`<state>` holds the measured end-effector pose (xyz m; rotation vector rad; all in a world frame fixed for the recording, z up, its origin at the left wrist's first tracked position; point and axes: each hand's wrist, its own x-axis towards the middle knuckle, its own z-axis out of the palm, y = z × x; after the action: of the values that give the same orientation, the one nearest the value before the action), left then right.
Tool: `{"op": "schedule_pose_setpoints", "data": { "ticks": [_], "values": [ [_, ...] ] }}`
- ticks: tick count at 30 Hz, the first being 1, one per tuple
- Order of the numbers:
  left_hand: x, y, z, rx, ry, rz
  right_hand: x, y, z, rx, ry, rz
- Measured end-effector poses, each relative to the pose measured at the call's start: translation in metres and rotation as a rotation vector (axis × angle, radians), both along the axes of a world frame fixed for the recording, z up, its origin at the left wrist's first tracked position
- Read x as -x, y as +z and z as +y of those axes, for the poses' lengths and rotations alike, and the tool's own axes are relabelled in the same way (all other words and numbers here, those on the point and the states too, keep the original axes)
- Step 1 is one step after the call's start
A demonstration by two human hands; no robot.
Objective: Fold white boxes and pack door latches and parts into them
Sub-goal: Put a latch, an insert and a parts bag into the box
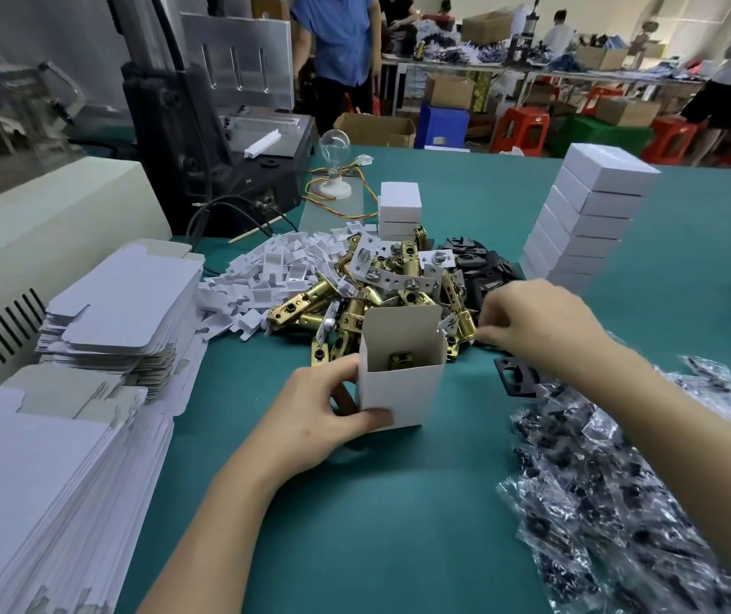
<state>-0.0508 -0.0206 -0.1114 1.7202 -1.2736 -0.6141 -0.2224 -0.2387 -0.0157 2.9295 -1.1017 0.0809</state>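
An open white box (399,383) stands upright on the green table (377,525), its top flap raised. A brass latch (402,359) lies inside it. My left hand (324,414) grips the box's left side and lower front. My right hand (536,325) hovers at the right edge of the pile of brass door latches (381,285), fingers curled and pinching at a small part I cannot make out. A black plate (515,375) lies just below that hand.
Flat unfolded box blanks (102,312) are stacked at the left. White plastic pieces (275,268) and black plates (479,263) flank the latch pile. A tall stack of closed white boxes (585,214) stands at the right. Bagged screw packs (612,502) cover the near right.
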Motion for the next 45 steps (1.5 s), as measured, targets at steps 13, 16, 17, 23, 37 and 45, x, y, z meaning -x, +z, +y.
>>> {"op": "schedule_pose_setpoints", "data": {
  "ticks": [13,16,17,23,37,45],
  "values": [
    [0.002,-0.001,0.0,-0.019,0.058,0.058,-0.18,0.067,0.075,-0.084,0.548,0.127],
    [0.003,-0.001,0.0,-0.031,0.067,0.076,-0.212,0.049,0.08,0.0,0.543,0.298],
    [0.004,-0.001,0.0,-0.033,0.068,0.084,-0.218,0.042,0.08,0.018,0.532,0.348],
    [0.002,-0.003,-0.001,-0.052,0.071,0.071,-0.234,0.013,0.087,0.055,0.481,0.496],
    [0.002,-0.002,-0.001,-0.047,0.066,0.071,-0.234,0.025,0.076,-0.182,0.419,0.145],
    [0.002,-0.001,-0.001,-0.049,0.045,0.069,-0.183,0.084,0.064,-0.563,0.401,-0.648]
  ]
}}
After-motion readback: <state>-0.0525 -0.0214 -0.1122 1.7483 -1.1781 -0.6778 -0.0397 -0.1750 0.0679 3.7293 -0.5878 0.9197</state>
